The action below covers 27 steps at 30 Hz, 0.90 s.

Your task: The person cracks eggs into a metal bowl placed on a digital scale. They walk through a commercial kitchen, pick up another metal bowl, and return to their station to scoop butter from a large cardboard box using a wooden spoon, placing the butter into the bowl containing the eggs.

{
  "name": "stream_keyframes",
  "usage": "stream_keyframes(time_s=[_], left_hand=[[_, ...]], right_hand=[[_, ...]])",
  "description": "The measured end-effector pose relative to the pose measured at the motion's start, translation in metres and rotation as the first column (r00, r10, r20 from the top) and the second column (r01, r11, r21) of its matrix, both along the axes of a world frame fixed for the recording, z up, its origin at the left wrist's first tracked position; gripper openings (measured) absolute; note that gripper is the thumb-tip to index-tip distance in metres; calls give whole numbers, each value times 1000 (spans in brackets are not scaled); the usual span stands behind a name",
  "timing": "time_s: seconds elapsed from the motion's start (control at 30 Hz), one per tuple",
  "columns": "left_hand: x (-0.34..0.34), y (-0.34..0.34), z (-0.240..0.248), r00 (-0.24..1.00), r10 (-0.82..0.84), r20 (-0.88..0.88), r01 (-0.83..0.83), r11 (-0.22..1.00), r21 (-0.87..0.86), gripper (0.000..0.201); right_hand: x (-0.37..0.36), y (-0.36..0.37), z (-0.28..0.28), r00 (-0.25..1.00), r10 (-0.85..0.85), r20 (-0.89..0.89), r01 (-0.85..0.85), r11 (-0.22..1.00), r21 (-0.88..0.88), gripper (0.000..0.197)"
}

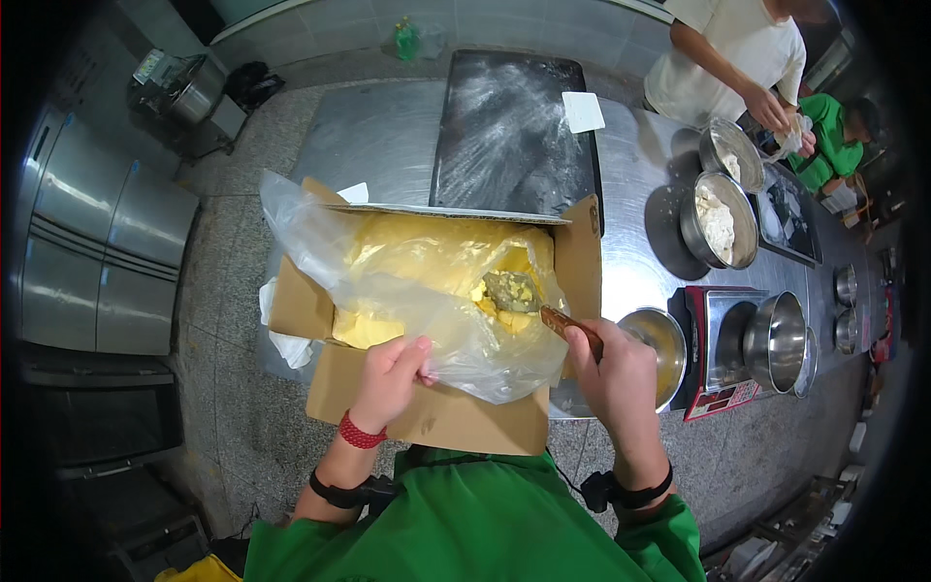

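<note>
An open cardboard box [475,422] stands before me, lined with a clear plastic bag [436,335]. A large yellow block that looks like butter [427,238] fills it. At the box's near side my left hand [390,378] pinches the edge of the bag between thumb and fingers. My right hand [619,373] is closed round the brown wooden handle of a scraper [556,320]. The scraper's flat metal blade lies at a torn opening in the bag, at the right of the block, with yellow bits stuck on it.
A black tray [509,136] dusted white lies beyond the box, a white card on it. To my right stand a metal bowl [661,349], a red-edged scale [722,354] bearing another bowl, and bowls of dough [715,223]. Two people [737,58] are at the far right.
</note>
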<state>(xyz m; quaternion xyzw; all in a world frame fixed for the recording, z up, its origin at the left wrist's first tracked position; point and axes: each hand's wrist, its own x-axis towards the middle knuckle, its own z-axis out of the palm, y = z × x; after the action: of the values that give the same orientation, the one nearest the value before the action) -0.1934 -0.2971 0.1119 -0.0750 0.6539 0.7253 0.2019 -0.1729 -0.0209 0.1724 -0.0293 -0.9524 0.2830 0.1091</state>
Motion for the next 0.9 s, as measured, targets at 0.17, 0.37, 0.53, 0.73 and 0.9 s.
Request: stream_keyframes(time_s=[0.17,0.37,0.53,0.73,0.9], left_hand=[[-7,-16,-5,997,-4,-76,-5,993,-120,31],[-21,-27,3,917,-252,-308,92,888,-451,35],[-18,-24,2,902,-270,-336,77,869,-490,46],[-17,-38,5,946,-325,-5,275,808,-521,27],[-10,-43,-10,937,-332,-109,237,834,-498,20]], right_hand=[[-5,3,24,1000,10,-1,-10,1000,-22,20],[-12,12,18,963,267,13,-267,956,118,32],[-20,19,7,960,281,-10,-277,953,124,33],[-38,40,3,951,310,-3,-310,951,-9,31],[-52,38,8,903,425,69,-428,902,52,30]])
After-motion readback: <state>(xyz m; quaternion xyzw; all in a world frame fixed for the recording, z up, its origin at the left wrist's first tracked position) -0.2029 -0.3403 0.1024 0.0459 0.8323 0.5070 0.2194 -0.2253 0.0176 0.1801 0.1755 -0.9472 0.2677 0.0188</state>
